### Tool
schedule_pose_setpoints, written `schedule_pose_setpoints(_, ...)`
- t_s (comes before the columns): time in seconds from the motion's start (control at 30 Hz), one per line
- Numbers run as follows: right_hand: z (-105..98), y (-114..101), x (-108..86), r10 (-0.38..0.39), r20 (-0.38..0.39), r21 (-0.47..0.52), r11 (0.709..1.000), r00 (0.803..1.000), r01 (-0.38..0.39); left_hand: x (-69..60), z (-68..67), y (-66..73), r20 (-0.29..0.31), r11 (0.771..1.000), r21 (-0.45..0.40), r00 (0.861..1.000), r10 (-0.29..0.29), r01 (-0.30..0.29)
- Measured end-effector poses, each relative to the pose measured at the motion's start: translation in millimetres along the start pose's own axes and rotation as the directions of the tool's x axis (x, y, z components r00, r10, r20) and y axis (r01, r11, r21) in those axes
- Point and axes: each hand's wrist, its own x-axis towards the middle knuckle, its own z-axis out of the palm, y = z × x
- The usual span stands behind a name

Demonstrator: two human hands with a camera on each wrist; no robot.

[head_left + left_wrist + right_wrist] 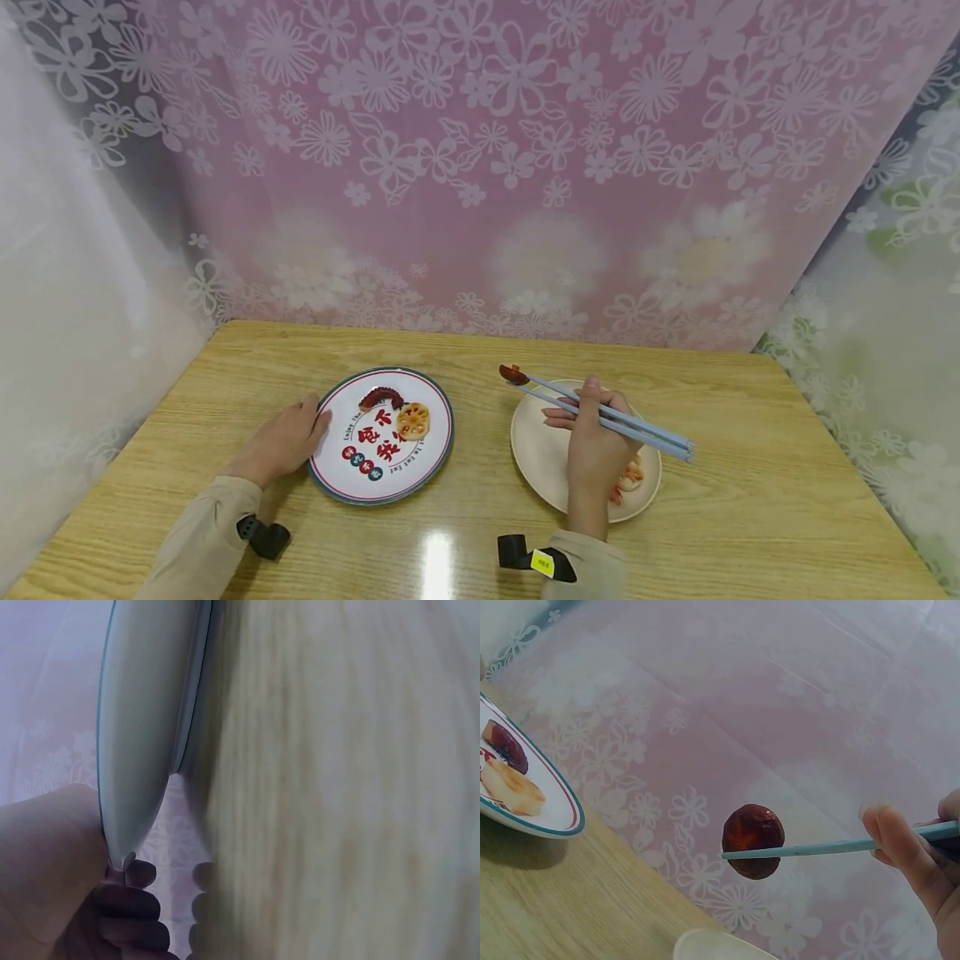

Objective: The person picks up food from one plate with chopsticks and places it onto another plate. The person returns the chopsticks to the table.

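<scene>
My left hand [288, 440] pinches the left rim of a white plate [352, 467] with a blue-green edge and red lettering. In the left wrist view the rim [139, 735] sits between thumb and curled fingers. On this plate lie a lotus root slice [413, 422] and a dark red curved piece like a tentacle [381, 397]. My right hand [600, 450] holds light blue chopsticks [645, 431] above a cream plate [536, 454]. Their tips grip a glossy red-brown round piece [754, 825], like a mushroom cap, raised in the air between the two plates.
Shrimp-like food [632, 477] lies on the cream plate, partly hidden by my right hand. Both plates stand on a wooden table [465, 550]. A pink flowered curtain [480, 208] hangs behind its far edge, with pale curtains at both sides.
</scene>
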Motion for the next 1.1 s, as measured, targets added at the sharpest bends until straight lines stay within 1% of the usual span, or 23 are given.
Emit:
schedule_pose_setpoints(0.1, 1.6, 1.5, -0.8, -0.003, 0.009, -0.005, 1.0, 1.0, 0.003, -0.3, 0.3, -1.3, 0.008, 1.0, -0.014, 1.0, -0.01, 0.01)
schedule_pose_setpoints(0.27, 2.7, 2.5, -1.4, 0.001, 0.033, -0.006, 1.0, 0.999, 0.0, -1.1, 2.7, -3.0, -0.007, 1.0, 0.002, 1.0, -0.006, 0.006)
schedule_pose_setpoints(0.4, 3.7, 3.4, -2.2, -0.006, 0.049, -0.009, 1.0, 0.999, 0.007, -2.7, 6.3, -4.1, -0.056, 0.999, 0.043, 0.998, 0.014, -0.011)
schedule_pose_setpoints(0.5, 4.5, 4.1, -2.6, -0.015, 0.055, -0.003, 1.0, 0.998, 0.015, -2.8, 8.5, -5.0, -0.106, 0.996, 0.08, 0.994, 0.039, -0.031)
schedule_pose_setpoints(0.6, 5.6, 4.6, -3.2, -0.018, 0.067, 0.003, 1.0, 0.998, 0.018, -2.4, 9.3, -5.5, -0.13, 0.994, 0.097, 0.99, 0.053, -0.041)
schedule_pose_setpoints(0.9, 10.9, 3.6, -6.5, -0.007, 0.102, 0.018, 1.0, 0.995, 0.005, -2.2, 5.4, -2.1, -0.109, 0.993, 0.117, 0.993, 0.038, -0.025)
schedule_pose_setpoints(1.1, 17.2, 2.5, -10.2, -0.002, 0.129, 0.004, 1.0, 0.992, 0.002, -4.3, 3.2, -0.8, -0.093, 0.993, 0.12, 0.996, 0.013, -0.002)
